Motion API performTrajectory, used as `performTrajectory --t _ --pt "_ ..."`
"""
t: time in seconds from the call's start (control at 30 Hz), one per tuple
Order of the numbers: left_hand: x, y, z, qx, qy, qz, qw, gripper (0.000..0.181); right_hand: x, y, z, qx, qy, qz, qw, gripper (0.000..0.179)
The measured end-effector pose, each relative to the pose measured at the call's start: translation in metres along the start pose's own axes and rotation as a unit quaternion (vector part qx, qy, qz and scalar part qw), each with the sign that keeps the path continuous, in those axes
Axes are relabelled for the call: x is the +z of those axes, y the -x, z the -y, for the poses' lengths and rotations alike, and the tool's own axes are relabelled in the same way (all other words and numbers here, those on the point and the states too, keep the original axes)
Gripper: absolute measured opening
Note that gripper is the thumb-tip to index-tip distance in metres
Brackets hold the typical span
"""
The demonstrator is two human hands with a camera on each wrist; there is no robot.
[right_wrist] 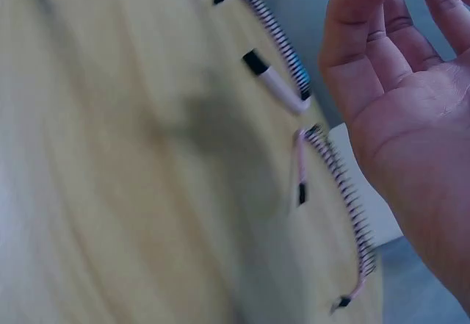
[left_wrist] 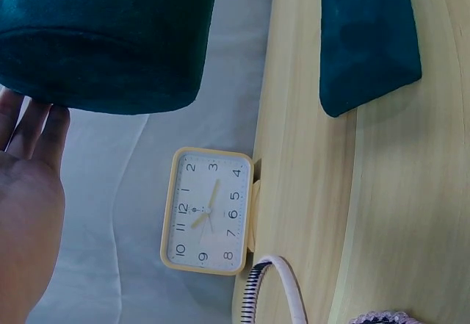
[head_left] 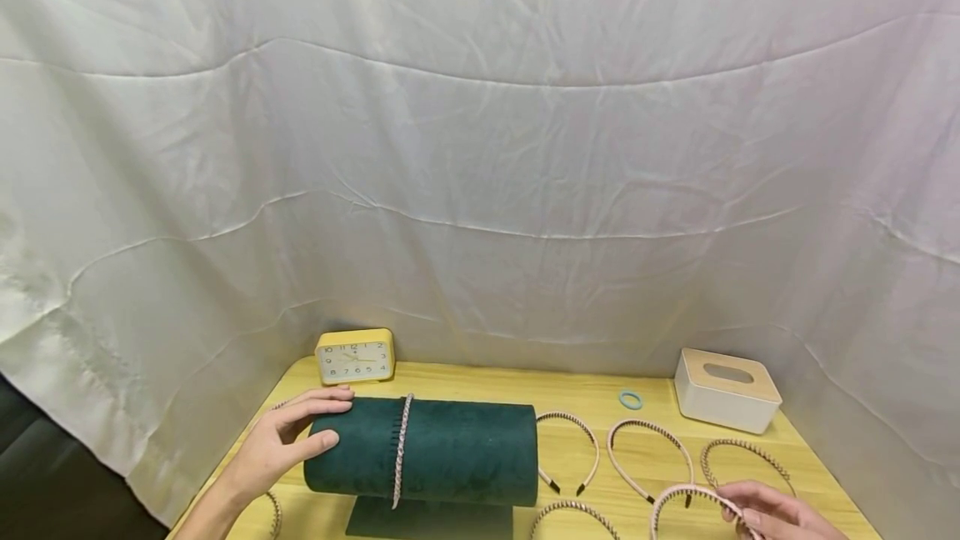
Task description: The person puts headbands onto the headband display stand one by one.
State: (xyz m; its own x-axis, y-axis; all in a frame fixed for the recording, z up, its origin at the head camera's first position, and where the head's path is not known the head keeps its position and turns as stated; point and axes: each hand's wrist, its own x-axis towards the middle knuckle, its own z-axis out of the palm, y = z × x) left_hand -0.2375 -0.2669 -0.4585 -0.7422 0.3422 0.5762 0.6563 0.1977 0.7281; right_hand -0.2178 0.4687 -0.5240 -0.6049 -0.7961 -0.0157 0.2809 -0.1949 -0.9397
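Observation:
A dark green velvet headband display roll (head_left: 476,450) lies sideways on its stand. My left hand (head_left: 268,450) rests on the roll's left end, its fingers at the far edge and thumb on the near side. Around the roll, left of its middle, sits a braided pinkish headband (head_left: 401,450). At the lower right, my right hand (head_left: 783,513) pinches a pale pink headband (head_left: 688,488) with a toothed inner side, held by one side with its arch up. In the right wrist view my palm (right_wrist: 426,126) shows, but the held headband is hidden.
Several headbands, one of them near the roll (head_left: 596,440), lie on the yellow wooden table right of it; others lie at the left. A yellow alarm clock (head_left: 355,358) stands back left. A light blue ring (head_left: 630,400) and a tissue box (head_left: 720,402) are back right. Grey curtains enclose the table.

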Motion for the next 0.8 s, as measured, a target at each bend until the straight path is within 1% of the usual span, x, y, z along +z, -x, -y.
performTrajectory --t 0.13,0.2,0.3,0.37,0.43,0.47,0.57,0.6,0.7,0.8 --pt "0.000 0.000 0.001 0.008 -0.003 0.002 1.0000 0.040 0.008 0.000 0.009 0.002 0.014 -0.039 0.9992 0.052" --pt "0.000 0.000 0.000 0.007 -0.004 0.003 1.0000 0.040 0.011 -0.001 0.012 0.004 0.014 -0.054 0.9984 0.051" --pt "0.000 0.000 0.000 0.004 -0.004 0.003 1.0000 0.040 0.016 -0.002 0.016 0.002 0.027 -0.075 0.9968 0.050" --pt "0.000 0.000 0.001 0.005 -0.005 0.004 1.0000 0.040 0.020 -0.003 0.018 -0.002 0.054 -0.100 0.9935 0.049" --pt "0.000 0.000 0.001 0.004 -0.005 0.003 1.0000 0.040 0.023 -0.005 0.021 -0.008 0.088 -0.132 0.9873 0.049" --pt "0.000 0.000 0.001 0.004 -0.005 0.002 1.0000 0.040 0.025 -0.006 0.021 -0.014 0.110 -0.150 0.9825 0.048" --pt "0.000 0.001 0.001 0.004 -0.005 0.000 1.0000 0.040 0.031 -0.010 0.022 -0.042 0.173 -0.206 0.9621 0.045" --pt "0.000 0.001 0.001 0.002 -0.005 -0.001 1.0000 0.040 0.034 -0.012 0.021 -0.055 0.192 -0.221 0.9547 0.045" --pt "0.001 0.001 0.000 -0.001 -0.002 -0.003 1.0000 0.040 0.043 -0.019 0.021 -0.081 0.246 -0.267 0.9281 0.042" --pt "0.001 0.000 -0.002 0.004 0.002 -0.002 1.0000 0.041 0.054 -0.027 0.022 -0.100 0.287 -0.296 0.9054 0.040"
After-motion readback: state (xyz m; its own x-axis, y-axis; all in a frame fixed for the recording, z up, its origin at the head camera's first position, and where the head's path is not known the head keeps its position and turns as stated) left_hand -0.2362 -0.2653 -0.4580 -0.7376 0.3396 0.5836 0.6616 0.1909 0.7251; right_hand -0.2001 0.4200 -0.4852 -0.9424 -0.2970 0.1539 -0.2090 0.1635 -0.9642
